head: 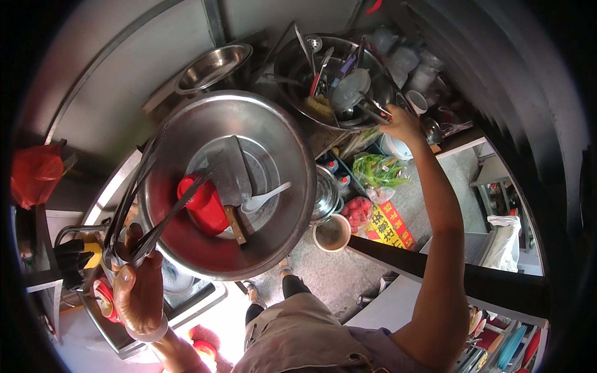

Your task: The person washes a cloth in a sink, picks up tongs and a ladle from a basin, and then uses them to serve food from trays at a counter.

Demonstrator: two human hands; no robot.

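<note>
A bundle of long metal utensils (pixel 156 224) is gripped in my left hand (pixel 140 293), at the left edge of a large steel basin (pixel 289 224). Inside that basin lie a cleaver (pixel 228 177) with a wooden handle, a red plastic bottle (pixel 207 210) and a white spoon (pixel 266 197). At the upper right, my right hand (pixel 403 125) is closed around the handle of a metal utensil (pixel 373 105) over a second basin (pixel 298 109). This one holds a slotted ladle (pixel 313 43), a yellow sponge (pixel 319 106), a translucent lid or bowl (pixel 350 88) and several other utensils.
A steel bowl (pixel 214 70) stands behind the large basin. Bagged leafy greens (pixel 378 169), a bag of red produce (pixel 358 212) and a round tub (pixel 331 233) are below on the right. A sink edge (pixel 200 305) lies at lower left; a red bag (pixel 36 177) hangs far left.
</note>
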